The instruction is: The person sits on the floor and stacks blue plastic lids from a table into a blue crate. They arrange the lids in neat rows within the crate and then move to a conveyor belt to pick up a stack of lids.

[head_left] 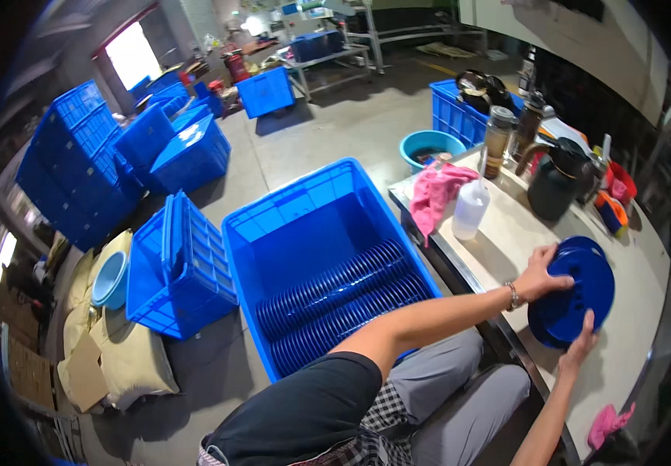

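Above the worktable [623,311] at the right I hold a dark blue round plastic disc [590,278] with several small holes near its middle. Its edge looks doubled, so a second disc may lie against it; I cannot tell. My left hand [543,278] grips the upper left rim, thumb across the face. At the lower rim, my right hand [578,347] is closed on the disc with its other fingers partly hidden. Left of my knees stands a large blue crate [316,186], where two long rows of similar blue discs [335,283] stand on edge.
A white squeeze bottle [471,210], a pink cloth [438,190], a dark jug [557,186] and a drinking bottle [498,140] stand along the table's far side. Another pink cloth [609,423] lies near its front. Blue crates [188,268] and filled sacks [129,353] are at the left.
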{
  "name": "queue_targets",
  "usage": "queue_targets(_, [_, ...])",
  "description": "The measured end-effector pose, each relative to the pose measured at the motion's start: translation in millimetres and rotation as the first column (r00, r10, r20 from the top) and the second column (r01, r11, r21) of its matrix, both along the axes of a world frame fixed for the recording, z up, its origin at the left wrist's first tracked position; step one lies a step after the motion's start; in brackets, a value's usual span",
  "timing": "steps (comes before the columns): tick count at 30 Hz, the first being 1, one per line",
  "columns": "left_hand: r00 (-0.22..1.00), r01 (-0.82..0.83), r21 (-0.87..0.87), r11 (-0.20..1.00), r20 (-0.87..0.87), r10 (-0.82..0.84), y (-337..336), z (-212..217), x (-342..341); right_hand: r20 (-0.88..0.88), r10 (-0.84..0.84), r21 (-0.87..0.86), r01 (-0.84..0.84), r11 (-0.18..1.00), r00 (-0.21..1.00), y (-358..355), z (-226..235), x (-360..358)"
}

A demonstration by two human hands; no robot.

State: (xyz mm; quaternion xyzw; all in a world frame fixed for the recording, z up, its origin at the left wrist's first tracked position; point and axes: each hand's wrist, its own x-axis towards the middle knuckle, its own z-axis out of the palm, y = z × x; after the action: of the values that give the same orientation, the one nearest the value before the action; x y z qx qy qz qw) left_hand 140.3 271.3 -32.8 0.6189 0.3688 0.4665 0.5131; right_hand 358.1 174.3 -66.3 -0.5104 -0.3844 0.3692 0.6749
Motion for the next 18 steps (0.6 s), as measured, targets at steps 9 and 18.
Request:
queue_targets(9, [0.987,0.148,0.242,0.959,0.025,-0.158,-50.3,-22.9,-27.8,0.557,-0.122,0.361,-0.107,0.926,0.822,-38.1,-22.0,14.0])
queue_targets(18, [0.861,0.421,0.211,0.882,0.214,-0.462,-70.1,-23.9,-27.4,0.062,0.181,0.119,-0.187,0.975,0.982,-80.0,-22.7,12.2])
